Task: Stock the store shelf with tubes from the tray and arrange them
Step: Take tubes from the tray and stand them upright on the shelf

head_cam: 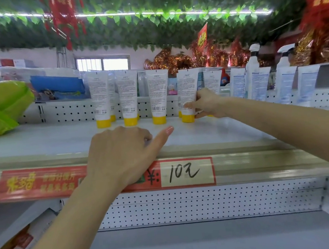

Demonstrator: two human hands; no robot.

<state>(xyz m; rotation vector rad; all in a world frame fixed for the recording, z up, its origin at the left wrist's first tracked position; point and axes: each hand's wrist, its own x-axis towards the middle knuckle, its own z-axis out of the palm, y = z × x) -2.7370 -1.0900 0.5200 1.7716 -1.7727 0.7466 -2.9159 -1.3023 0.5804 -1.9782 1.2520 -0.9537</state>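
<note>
Gripping the tube (187, 87) low, the right hand (208, 104) should slide it into the row (127, 95); the left hand (120, 155) rests loosely curled, empty.

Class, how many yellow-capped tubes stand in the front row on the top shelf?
4. From the left: first tube, second tube, third tube stand free; the right hand grips the fourth tube. More stand partly hidden behind.

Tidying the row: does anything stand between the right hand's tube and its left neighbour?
Nothing visible in the front row: bare shelf separates the held tube from the neighbouring tube; the left hand rests nearer the edge.
</note>
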